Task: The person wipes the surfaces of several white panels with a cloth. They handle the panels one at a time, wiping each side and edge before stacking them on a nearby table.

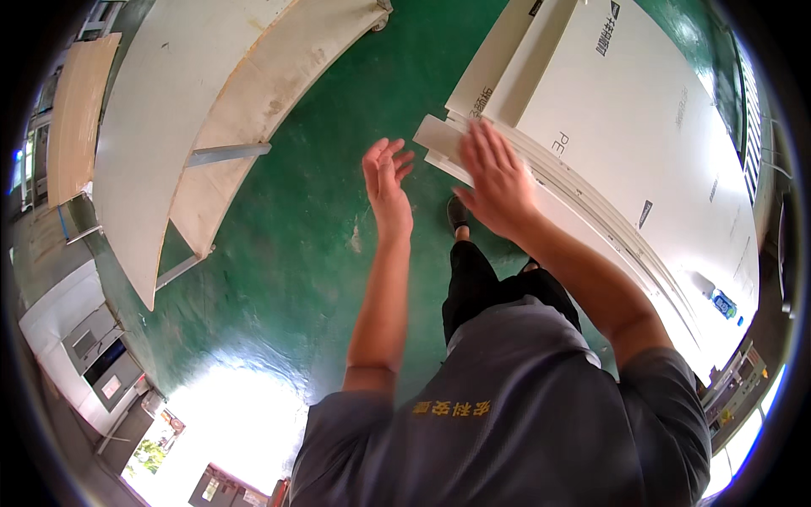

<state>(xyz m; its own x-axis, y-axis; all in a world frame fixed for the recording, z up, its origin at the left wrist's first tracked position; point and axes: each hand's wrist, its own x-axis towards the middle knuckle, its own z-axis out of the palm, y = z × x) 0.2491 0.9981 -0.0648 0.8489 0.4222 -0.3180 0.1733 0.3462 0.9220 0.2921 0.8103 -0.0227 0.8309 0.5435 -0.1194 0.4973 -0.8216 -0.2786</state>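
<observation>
Left hand: while its fingers curl loosely around nothing, it hangs over the green floor.
Right hand: fingers outstretched, nearly side by side, motion-blurred over the near-left end of the white panels; I cannot tell whether it touches them.
Panel stack: lying flat, front right, its layered edges facing the person; a bottle rests on top.
Panel handling: probably stiff and smooth-faced, unwieldy for their breadth, corners easily chipped.
Panel grip: likely best by the long edges, hands well apart.
</observation>
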